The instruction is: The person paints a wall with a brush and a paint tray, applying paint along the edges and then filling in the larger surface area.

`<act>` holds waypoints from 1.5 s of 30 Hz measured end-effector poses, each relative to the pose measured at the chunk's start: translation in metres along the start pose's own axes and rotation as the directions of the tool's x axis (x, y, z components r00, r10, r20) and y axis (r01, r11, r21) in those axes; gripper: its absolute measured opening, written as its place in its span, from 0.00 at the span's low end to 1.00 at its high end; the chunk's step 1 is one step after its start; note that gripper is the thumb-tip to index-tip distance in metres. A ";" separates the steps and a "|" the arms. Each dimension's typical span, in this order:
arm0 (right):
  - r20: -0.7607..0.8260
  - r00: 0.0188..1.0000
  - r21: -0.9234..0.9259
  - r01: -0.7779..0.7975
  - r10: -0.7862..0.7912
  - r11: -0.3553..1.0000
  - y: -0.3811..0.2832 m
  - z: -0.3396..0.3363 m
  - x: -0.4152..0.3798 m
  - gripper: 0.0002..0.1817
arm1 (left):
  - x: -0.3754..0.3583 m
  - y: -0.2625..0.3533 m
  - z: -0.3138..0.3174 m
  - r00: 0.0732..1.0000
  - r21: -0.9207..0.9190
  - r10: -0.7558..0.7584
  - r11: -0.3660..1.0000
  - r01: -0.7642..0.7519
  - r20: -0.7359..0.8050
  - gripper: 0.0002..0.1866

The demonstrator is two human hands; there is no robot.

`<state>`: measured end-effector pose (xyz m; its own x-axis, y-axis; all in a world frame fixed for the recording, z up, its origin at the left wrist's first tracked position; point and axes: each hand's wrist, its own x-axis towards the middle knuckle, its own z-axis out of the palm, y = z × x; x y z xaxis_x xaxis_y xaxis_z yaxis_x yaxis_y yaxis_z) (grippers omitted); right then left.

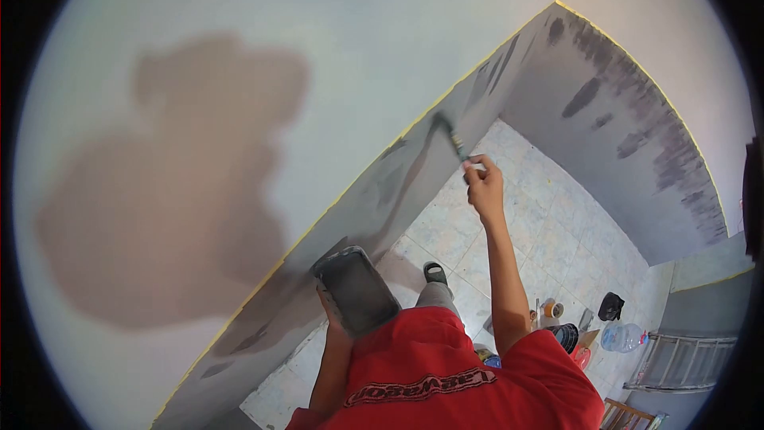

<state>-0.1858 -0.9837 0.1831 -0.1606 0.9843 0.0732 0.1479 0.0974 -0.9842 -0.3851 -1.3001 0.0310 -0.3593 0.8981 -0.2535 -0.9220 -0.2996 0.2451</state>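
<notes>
My right hand [484, 183] is closed around the handle of a paintbrush [455, 142]. The dark bristles meet the grey lower band of the wall [414, 183], just below a strip of yellow tape [342, 193]. Dark, wet-looking streaks mark the grey band around the brush. Low on the left, my left hand [332, 308] grips a dark rectangular paint tray [378, 279] from its side, close to my body. The tray is smeared with dark grey along its rim. Part of the left hand is hidden by the tray.
On the tiled floor [525, 191], to the right, lie a roll of tape [554, 310], a black bag [610, 306], a clear plastic bottle [622, 338] and a dark bucket [566, 338]. A ladder [684, 362] stands beyond. A second wall [613, 127] has patchy dark paint.
</notes>
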 end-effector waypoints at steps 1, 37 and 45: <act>-0.159 0.987 0.033 0.012 -0.006 0.999 0.010 -0.003 0.006 0.08 | 0.000 0.000 0.005 1.000 0.025 -0.005 1.000 0.006 -0.021 0.31; 0.277 0.727 0.312 -0.686 0.628 0.657 0.258 -0.038 -0.109 0.10 | 0.018 -0.056 -0.009 0.985 -0.156 -0.113 0.983 0.092 -0.134 0.36; 0.309 0.908 0.517 -0.409 0.281 0.752 0.146 -0.077 0.038 0.07 | 0.017 -0.113 0.058 0.985 0.023 -0.146 0.989 0.149 -0.094 0.38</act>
<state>-0.0951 -0.9210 0.0550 -0.4061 0.8760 -0.2602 -0.3278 -0.4054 -0.8533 -0.2784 -1.2326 0.0534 -0.2327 0.8979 -0.3737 -0.9616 -0.1550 0.2264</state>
